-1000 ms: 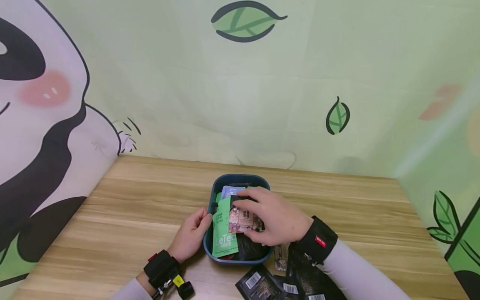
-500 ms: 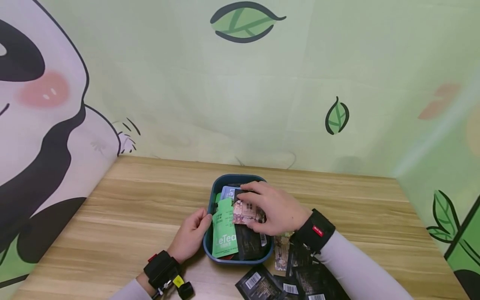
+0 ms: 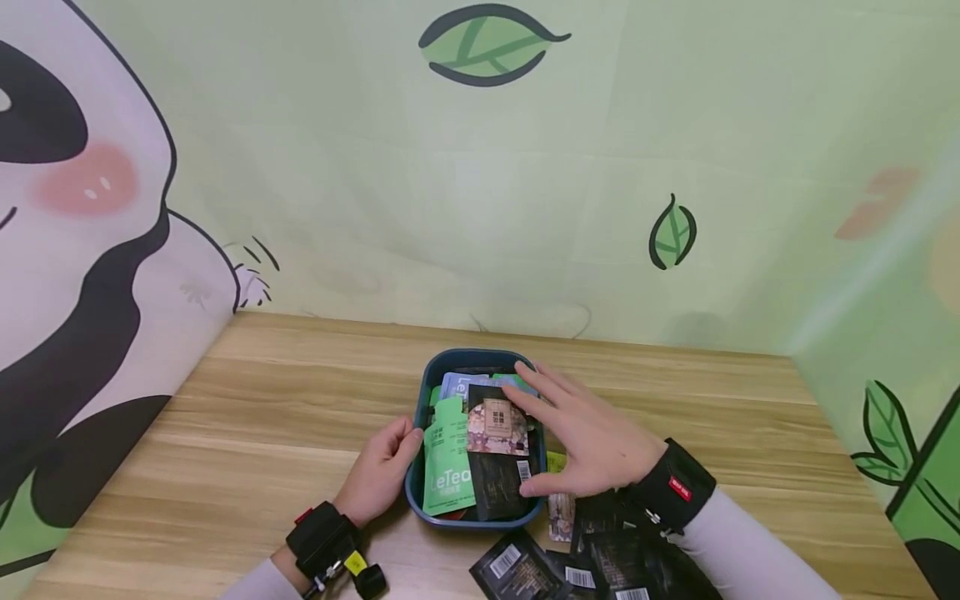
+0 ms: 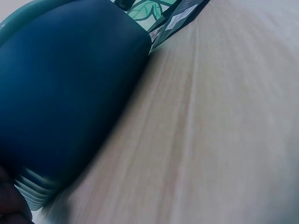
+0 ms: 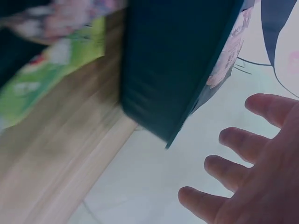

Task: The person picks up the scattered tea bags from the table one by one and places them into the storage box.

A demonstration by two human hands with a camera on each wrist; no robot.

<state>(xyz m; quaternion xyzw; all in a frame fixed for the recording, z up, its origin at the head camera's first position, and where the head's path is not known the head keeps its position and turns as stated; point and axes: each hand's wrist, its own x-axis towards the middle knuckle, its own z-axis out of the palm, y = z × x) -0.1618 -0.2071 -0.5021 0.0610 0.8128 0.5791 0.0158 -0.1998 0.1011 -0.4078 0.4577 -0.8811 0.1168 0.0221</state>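
Observation:
A dark blue storage bin (image 3: 477, 525) holds several flat tea packets, among them a green packet (image 3: 448, 467) marked LeTea and a bluish-lilac one (image 3: 459, 385). On top lies a black packet with a pink floral panel (image 3: 498, 427). My left hand (image 3: 382, 468) grips the bin's left wall at the rim; in the left wrist view, the bin's side (image 4: 70, 88) fills the left part, with fingers at the lower corner. My right hand (image 3: 592, 433) is over the bin's right rim, fingers spread and holding nothing; the right wrist view shows its fingers (image 5: 238, 144) straight and apart.
Several black packets with barcodes (image 3: 525, 567) lie on the wooden table (image 3: 315, 400) in front and to the right of the bin. A floral packet with a yellow-green part (image 3: 560, 508) lies beside the bin's right wall. Behind stands a green printed backdrop (image 3: 480, 208).
My right hand has let go of the black floral packet, which now lies flat in the bin, and has drawn back to the right with fingers spreading. My left hand has stayed put.

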